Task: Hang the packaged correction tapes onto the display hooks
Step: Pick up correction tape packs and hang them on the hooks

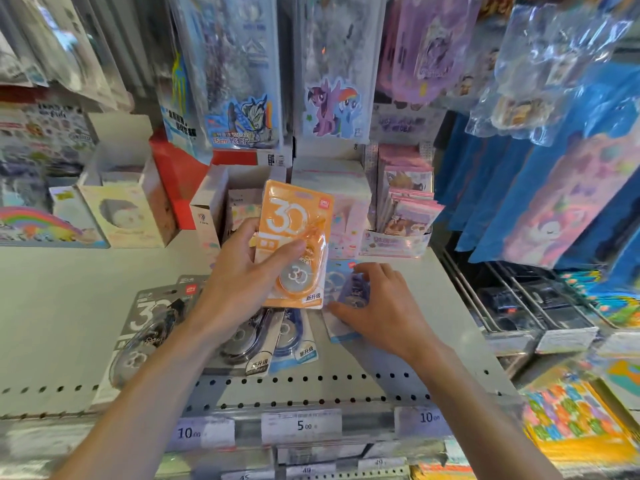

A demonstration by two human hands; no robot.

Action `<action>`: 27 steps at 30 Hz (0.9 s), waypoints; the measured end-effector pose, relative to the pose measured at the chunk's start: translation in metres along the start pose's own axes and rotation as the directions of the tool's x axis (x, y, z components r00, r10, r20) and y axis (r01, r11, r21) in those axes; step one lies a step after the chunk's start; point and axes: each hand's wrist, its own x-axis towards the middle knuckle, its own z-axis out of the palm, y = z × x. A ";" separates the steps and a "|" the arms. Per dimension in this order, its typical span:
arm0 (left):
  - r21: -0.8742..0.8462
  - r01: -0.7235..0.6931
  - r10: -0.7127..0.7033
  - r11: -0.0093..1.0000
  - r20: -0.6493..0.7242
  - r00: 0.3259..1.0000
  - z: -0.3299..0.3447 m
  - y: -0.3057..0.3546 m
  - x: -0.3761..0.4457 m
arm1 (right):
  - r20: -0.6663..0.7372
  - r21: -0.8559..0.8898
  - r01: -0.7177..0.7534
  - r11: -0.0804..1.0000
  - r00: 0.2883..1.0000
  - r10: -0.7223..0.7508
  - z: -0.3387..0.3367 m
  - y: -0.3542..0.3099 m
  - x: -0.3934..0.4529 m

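Head view: looking down at a shop shelf [86,306], both arms reaching in
Price tags: strip along the shelf's front edge [301,426], nearest to me, reading 10.00, 5.00, 10.00
Loose packs: grey pack [152,313] flat on the shelf at left, a dark one [249,344] and a blue one [294,341] just beside it, partly under the left arm
Left hand: [242,282] grip closed on the orange pack [294,244], thumb across its front, pack upright and lifted off the shelf
Right hand: [377,306] fingers spread and curled down on a light blue pack [341,299] lying flat on the shelf, touching it; can't tell if it's actually gripped
Boxes: small product boxes [214,202] lined up behind the hands
Hanging stuff: ruler sets [242,98] and pony stickers [332,105] hanging at the back
Hooks: bare metal hooks [512,299] lower right
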 end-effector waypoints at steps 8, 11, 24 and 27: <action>-0.014 -0.027 0.026 1.000 -0.089 0.996 -0.003 -0.001 -0.005 | -0.170 0.409 0.042 0.911 0.985 0.030 -0.036 0.009 -0.014; 0.007 -0.035 0.036 0.999 -0.095 0.995 0.005 0.000 -0.006 | -0.249 0.508 0.109 0.855 0.968 0.025 -0.044 0.004 -0.017; -0.122 0.110 -0.114 0.986 -0.025 0.993 0.045 0.001 -0.012 | -0.324 0.512 0.288 0.810 0.937 -0.129 -0.044 -0.011 -0.032; -0.124 0.083 -0.085 0.989 -0.011 0.996 0.047 0.004 -0.016 | -0.276 0.611 0.222 0.760 0.959 -0.058 -0.047 -0.008 -0.035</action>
